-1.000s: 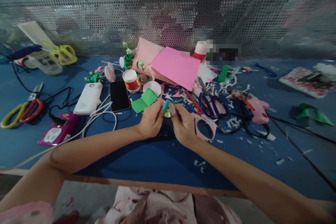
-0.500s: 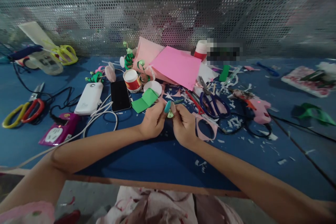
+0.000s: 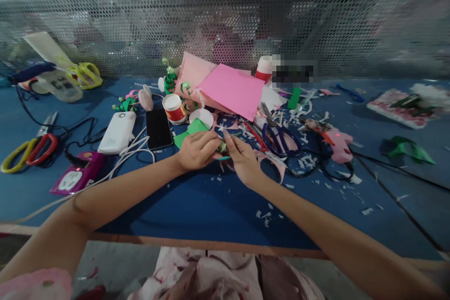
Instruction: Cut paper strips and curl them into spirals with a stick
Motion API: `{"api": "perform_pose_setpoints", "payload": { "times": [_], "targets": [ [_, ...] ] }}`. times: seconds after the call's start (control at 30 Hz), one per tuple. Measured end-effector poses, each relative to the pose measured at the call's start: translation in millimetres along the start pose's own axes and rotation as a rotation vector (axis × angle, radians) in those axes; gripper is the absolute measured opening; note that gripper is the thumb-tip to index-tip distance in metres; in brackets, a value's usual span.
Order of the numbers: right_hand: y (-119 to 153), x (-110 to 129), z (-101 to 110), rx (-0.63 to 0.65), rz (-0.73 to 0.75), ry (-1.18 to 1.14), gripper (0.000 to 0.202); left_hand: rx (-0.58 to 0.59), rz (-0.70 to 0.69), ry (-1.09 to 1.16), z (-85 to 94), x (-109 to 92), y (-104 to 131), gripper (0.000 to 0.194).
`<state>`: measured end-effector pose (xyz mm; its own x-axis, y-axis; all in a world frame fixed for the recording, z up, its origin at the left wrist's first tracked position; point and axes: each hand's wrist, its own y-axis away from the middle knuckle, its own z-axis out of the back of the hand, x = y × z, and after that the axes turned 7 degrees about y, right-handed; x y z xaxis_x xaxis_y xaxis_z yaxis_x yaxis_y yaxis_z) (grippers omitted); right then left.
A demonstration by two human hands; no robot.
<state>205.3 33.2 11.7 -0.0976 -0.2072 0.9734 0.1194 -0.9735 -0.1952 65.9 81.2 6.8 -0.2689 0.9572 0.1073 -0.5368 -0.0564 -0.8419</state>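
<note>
Small green paper piece (image 3: 222, 148) pinched between left hand (image 3: 195, 151) and right hand (image 3: 242, 161), both closed on it, near table (image 3: 197, 206) centre. Folded green paper (image 3: 191, 130) just behind. Blue scissors (image 3: 279, 133) to right, phone (image 3: 159, 128) to left.

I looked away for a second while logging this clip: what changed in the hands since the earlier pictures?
Both hands sank toward the blue table. The left hand and right hand still pinch the small green paper piece between them. The scissors, phone and pink paper stayed put.
</note>
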Motion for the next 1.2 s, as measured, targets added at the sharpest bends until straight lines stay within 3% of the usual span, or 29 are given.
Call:
{"api": "perform_pose_setpoints", "payload": {
  "times": [0.1, 0.3, 0.57, 0.67, 0.8, 0.9, 1.0, 1.2],
  "targets": [
    [-3, -1, 6, -0.012, 0.086, 0.024, 0.040, 0.050, 0.073, 0.022, 0.4, -1, 1, 0.040],
    [-10, -5, 15, 0.107, 0.076, -0.006, 0.036, 0.068, 0.193, 0.176, 0.0, 3, 3, 0.033],
    [-12, -10, 17, 0.077, 0.032, -0.090, 0.048, -0.072, 0.297, 0.267, -3.5, 9, 6, 0.023],
    [-10, -12, 20, 0.046, 0.066, -0.001, 0.052, -0.072, 0.356, 0.273, -3.7, 9, 5, 0.025],
    [-8, -11, 24, 0.015, 0.209, 0.251, 0.052, 0.059, 0.458, 0.330, -2.7, 5, 3, 0.034],
    [-8, -10, 25, 0.040, 0.265, 0.351, 0.055, 0.052, 0.600, 0.420, -4.2, 2, 2, 0.031],
    [-8, -9, 26, 0.047, 0.282, 0.356, 0.060, -0.060, 0.844, 0.582, -8.0, 2, 2, 0.022],
    [-5, -6, 27, -0.123, 0.262, 0.198, 0.062, -0.344, 1.438, 1.474, -9.7, 7, -3, 0.034]
  ]
}}
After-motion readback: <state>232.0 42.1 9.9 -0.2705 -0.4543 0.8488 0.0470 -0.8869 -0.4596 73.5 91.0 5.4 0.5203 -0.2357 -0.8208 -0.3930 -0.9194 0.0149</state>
